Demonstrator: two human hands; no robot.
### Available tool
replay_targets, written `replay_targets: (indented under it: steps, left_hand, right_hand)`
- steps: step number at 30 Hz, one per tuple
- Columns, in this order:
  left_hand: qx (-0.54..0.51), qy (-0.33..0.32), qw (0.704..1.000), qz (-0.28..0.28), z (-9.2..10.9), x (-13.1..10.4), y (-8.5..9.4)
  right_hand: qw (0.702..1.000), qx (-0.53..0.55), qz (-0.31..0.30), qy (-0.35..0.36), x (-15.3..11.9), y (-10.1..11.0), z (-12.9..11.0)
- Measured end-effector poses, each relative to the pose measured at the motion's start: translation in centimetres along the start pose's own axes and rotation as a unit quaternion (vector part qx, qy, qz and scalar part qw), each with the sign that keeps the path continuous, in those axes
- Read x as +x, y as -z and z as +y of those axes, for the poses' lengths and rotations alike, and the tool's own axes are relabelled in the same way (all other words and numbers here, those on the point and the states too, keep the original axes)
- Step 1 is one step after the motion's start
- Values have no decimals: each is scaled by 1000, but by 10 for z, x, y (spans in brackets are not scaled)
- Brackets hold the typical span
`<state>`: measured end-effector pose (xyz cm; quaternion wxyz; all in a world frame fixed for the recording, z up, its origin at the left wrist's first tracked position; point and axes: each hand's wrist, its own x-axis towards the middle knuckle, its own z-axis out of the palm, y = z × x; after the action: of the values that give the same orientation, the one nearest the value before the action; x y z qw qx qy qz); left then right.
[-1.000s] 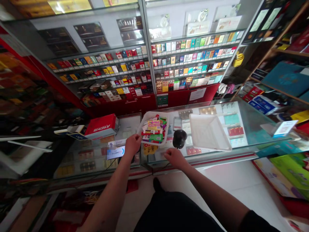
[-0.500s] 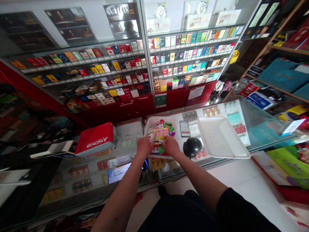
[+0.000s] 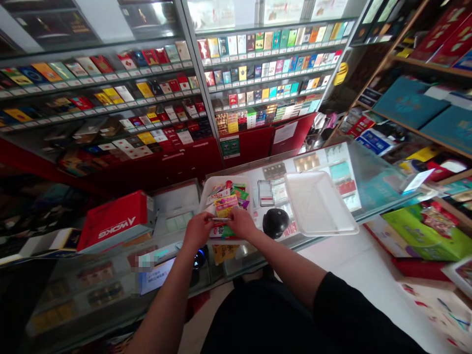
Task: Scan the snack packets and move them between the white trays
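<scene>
Left fingers (image 3: 209,221) and right fingers (image 3: 232,216) pinch what seems a thin packet (image 3: 221,220) over the white tub (image 3: 209,185).

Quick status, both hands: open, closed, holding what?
Left hand: closed, fingers pinching one end of a thin packet.
Right hand: closed, fingers on the same packet's other end.

left hand (image 3: 198,230): pinched tight | right hand (image 3: 241,224): pinched too, just to the right | left arm (image 3: 167,300), right arm (image 3: 285,258): stretched far
</scene>
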<state>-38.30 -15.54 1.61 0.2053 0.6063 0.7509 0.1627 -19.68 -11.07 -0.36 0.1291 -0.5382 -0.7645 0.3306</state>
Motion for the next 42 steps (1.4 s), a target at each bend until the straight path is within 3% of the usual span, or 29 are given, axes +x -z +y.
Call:
replay_targets:
  steps: [5,10,16,20,29,34,42]
  left_hand:
    - [-103,33,994,5,31,-14,8]
    - [-187,23,982,9,69,-17,-1]
    - [-246,-7,969,5,116,-3,-23]
    - [-232,-49,971,-1,138,14,-37]
    - [-139,-148,979,24,163,48,-75]
    - [-80,-171,981,31,165,62,-92]
    - [-22,-173,985,6,163,76,-99]
  right_hand:
    - [993,47,10,105,-12,41,17]
    - [977,105,33,180,-19,84,53]
    - [974,172,67,133,-24,132,93]
    - [974,159,110,119,-26,153,117]
    - [972,103,165,129,-25,153,172]
    - [974,71,162,138,-20,148,183]
    - [979,65,148,124,-13,138,192]
